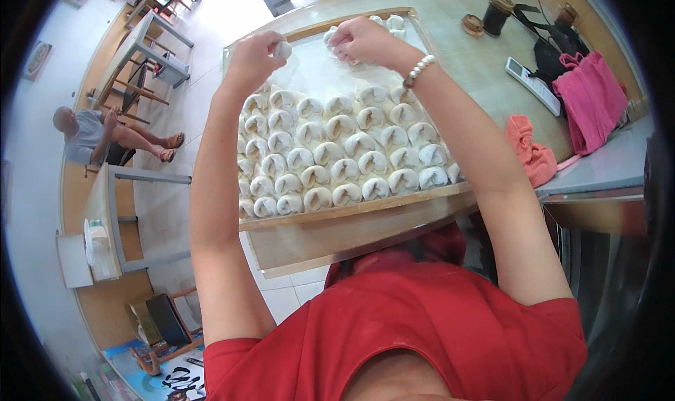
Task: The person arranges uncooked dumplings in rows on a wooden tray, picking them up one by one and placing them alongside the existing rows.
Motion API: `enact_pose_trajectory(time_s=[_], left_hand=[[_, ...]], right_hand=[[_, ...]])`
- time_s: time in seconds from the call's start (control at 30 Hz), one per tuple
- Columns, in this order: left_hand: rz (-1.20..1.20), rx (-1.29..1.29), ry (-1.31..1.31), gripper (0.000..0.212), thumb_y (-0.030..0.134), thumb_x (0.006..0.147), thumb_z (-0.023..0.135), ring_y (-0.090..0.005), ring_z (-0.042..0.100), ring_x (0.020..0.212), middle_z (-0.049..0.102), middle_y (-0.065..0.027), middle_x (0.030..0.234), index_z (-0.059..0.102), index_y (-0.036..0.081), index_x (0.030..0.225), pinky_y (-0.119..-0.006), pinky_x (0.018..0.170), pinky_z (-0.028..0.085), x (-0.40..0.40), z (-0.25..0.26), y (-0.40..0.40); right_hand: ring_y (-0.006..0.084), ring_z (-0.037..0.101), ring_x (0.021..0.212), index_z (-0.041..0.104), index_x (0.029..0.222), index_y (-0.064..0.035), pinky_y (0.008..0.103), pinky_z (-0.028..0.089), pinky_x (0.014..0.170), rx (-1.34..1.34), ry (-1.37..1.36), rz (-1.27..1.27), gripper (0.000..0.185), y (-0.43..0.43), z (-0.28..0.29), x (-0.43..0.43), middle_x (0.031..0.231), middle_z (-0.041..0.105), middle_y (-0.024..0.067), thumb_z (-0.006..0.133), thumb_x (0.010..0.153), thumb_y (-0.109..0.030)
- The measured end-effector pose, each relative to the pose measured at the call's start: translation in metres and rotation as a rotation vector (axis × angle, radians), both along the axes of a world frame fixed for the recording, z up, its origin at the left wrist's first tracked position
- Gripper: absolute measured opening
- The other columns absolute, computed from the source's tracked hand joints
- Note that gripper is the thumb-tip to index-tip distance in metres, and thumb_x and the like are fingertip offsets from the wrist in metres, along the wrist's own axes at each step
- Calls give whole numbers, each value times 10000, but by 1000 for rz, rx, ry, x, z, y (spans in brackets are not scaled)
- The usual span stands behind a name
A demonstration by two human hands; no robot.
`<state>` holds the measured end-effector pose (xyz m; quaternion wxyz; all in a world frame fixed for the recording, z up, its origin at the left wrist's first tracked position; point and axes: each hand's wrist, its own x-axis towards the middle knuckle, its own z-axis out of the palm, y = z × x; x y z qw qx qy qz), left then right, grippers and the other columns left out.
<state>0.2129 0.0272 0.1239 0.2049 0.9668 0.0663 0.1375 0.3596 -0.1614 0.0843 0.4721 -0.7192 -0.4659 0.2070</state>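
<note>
Rows of folded white dumplings (345,169) fill the near part of a wood-framed tray (358,208). Its far part shows a flour-dusted white surface (308,66). Over the far left side, my left hand (252,63) pinches a single dumpling (283,50) between thumb and fingers. My right hand (364,41), with a beaded bracelet (420,70) at the wrist, is low over the far middle with its fingers curled. Another dumpling (329,34) shows right beside those fingertips; whether they grip anything is hidden. More dumplings (395,23) lie in the far right corner.
Right of the tray are a dark jar (497,15), a white remote control (532,86), a pink cloth bag (593,100) and a coral cloth (527,150). A seated person (105,132) is off to the left, between tables (150,174).
</note>
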Motion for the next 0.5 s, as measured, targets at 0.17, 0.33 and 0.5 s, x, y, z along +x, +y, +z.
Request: enact_pose_trajectory(time_s=[0.17, 0.33, 0.5], left_hand=[[-33, 211, 113, 388, 71, 646, 724, -251, 611, 863, 667, -124, 932, 664, 33, 1028, -334, 800, 480, -3, -54, 20], [39, -29, 145, 370, 73, 648, 722, -253, 607, 854, 665, -122, 921, 678, 39, 1014, -334, 812, 474, -14, -46, 23], [40, -29, 79, 348, 63, 650, 707, -261, 598, 905, 660, -125, 933, 686, 39, 997, -343, 836, 465, -14, -60, 30]], right_hand=[[293, 646, 914, 665, 975, 22, 349, 518, 802, -93, -403, 54, 302, 68, -42, -9, 976, 662, 191, 686, 695, -91], [334, 618, 987, 653, 987, 25, 373, 504, 861, -256, -335, 89, 395, 91, -39, -35, 1033, 637, 221, 730, 661, -185], [341, 617, 986, 645, 976, 26, 382, 503, 859, -279, -359, 20, 400, 98, -37, -45, 1020, 634, 234, 735, 657, -198]])
